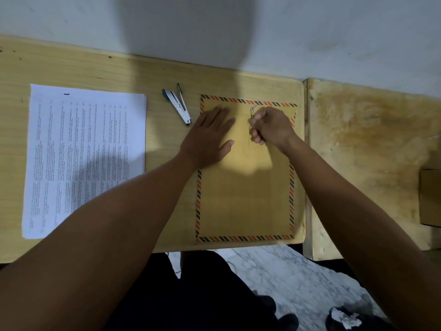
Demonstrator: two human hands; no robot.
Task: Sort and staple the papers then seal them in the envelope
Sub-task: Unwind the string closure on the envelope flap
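While our left hand [210, 134] lies spread flat on the envelope [245, 187], our right hand [269, 126] pinches its string [249, 130] beside the clasp [252, 109], papers [83, 158] well to the left.

A pale wooden counter [78, 65] stands against a white, scuffed wall [334, 32], where a broad rounded shadow falls. To the right, a rougher, blotchy wooden surface [367, 149] adjoins it. Below, the floor [281, 273] is white marble-patterned tile, with crumpled paper [346, 317] lying on it.
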